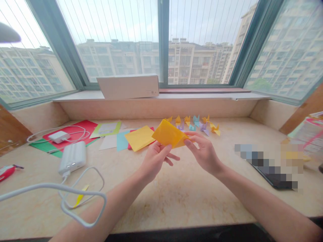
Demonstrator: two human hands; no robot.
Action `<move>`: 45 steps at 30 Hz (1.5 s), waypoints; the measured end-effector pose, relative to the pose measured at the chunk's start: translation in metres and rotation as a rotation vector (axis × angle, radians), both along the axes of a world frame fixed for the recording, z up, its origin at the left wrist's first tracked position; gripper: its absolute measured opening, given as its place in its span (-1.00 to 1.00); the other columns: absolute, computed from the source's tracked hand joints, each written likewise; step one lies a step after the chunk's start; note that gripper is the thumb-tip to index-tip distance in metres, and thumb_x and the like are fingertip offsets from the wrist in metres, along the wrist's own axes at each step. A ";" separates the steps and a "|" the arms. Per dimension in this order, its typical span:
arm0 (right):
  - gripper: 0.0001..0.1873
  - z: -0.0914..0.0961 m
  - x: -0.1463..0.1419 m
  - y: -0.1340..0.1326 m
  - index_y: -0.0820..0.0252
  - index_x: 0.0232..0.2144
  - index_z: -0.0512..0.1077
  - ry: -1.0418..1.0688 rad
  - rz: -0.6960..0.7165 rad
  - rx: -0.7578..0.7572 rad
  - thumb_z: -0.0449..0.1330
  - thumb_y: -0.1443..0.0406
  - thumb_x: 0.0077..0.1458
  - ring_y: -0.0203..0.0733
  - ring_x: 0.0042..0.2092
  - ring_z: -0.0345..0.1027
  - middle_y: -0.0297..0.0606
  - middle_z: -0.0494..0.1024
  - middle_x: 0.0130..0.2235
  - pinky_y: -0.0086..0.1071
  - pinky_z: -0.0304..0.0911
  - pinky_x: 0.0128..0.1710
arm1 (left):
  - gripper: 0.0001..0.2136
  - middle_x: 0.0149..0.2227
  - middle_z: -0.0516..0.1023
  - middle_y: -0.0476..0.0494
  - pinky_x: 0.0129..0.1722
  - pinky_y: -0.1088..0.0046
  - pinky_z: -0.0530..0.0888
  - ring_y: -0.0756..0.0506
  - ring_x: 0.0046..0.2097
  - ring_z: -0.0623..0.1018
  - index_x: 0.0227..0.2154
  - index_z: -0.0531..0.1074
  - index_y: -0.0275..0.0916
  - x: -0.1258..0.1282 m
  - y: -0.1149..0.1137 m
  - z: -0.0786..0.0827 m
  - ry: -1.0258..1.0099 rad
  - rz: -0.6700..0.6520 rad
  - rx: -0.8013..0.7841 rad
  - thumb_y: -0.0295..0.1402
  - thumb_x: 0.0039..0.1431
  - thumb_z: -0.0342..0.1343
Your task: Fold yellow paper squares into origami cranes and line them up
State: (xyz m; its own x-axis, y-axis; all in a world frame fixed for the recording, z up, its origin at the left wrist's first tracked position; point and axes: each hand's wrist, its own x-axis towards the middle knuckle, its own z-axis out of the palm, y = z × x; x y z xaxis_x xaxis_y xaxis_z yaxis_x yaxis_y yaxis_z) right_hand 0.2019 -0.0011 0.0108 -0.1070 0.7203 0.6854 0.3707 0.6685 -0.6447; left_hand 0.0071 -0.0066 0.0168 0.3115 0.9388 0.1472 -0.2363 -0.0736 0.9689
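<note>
A yellow sheet of origami paper (168, 133), partly folded, is held up above the stone counter between my two hands. My left hand (158, 156) pinches its lower left edge with the thumb in front, while some of the other fingers stretch out below. At the right corner, my right hand (202, 149) grips the paper between thumb and fingers. Behind the paper stand several small folded paper cranes (204, 127) in orange, blue and purple, some partly hidden by it. Just left of my hands lie yellow paper squares (139, 137).
Coloured sheets, including a red one (85, 129), lie at the back left under a white charger (59, 136). A white power bank (73, 157) with a looping cable (83, 193) sits nearer. On the right is a dark phone (271, 174). A white box (128, 86) stands on the windowsill.
</note>
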 end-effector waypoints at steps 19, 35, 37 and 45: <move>-0.83 0.005 -0.009 -0.008 0.14 -0.33 0.58 0.311 0.040 -0.163 0.33 0.16 0.12 -0.14 -0.23 0.50 -0.23 0.61 -0.29 -0.25 0.45 -0.20 | -0.65 -0.16 0.67 -0.38 -0.57 0.51 0.46 -0.12 -0.50 0.65 -0.16 0.57 -0.35 0.004 -0.003 -0.003 0.142 -0.007 0.067 -0.14 0.17 0.23; -0.68 0.007 -0.012 -0.010 0.15 -0.21 0.56 0.463 0.056 -0.341 0.40 0.13 0.00 -0.24 -0.37 0.48 -0.31 0.58 -0.40 -0.38 0.44 -0.39 | -0.66 -0.14 0.66 -0.37 -0.58 0.54 0.45 -0.08 -0.49 0.64 -0.15 0.57 -0.33 0.007 -0.009 -0.002 0.118 -0.092 0.032 -0.16 0.13 0.28; -0.69 0.007 -0.013 -0.011 0.14 -0.21 0.56 0.452 0.074 -0.340 0.41 0.14 0.00 -0.27 -0.40 0.45 -0.35 0.56 -0.42 -0.40 0.42 -0.40 | -0.65 -0.18 0.68 -0.36 -0.59 0.55 0.44 -0.07 -0.52 0.63 -0.13 0.55 -0.32 0.008 -0.010 -0.002 0.088 -0.067 0.002 -0.15 0.15 0.26; -0.51 0.008 -0.011 -0.011 0.15 -0.01 0.46 0.479 0.218 -0.359 0.27 -0.01 0.13 -0.22 -0.36 0.48 -0.27 0.59 -0.34 -0.33 0.43 -0.34 | -0.65 -0.21 0.69 -0.36 -0.60 0.53 0.40 -0.05 -0.57 0.60 -0.13 0.54 -0.34 0.008 -0.009 0.000 -0.022 0.006 -0.086 -0.15 0.16 0.24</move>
State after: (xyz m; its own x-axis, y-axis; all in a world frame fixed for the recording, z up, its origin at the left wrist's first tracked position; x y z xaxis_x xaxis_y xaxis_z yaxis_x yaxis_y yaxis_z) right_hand 0.1908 -0.0123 0.0189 -0.0185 0.9104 0.4133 -0.1349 0.4073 -0.9033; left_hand 0.0152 -0.0156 0.0166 0.3036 0.9500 0.0731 -0.2574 0.0079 0.9663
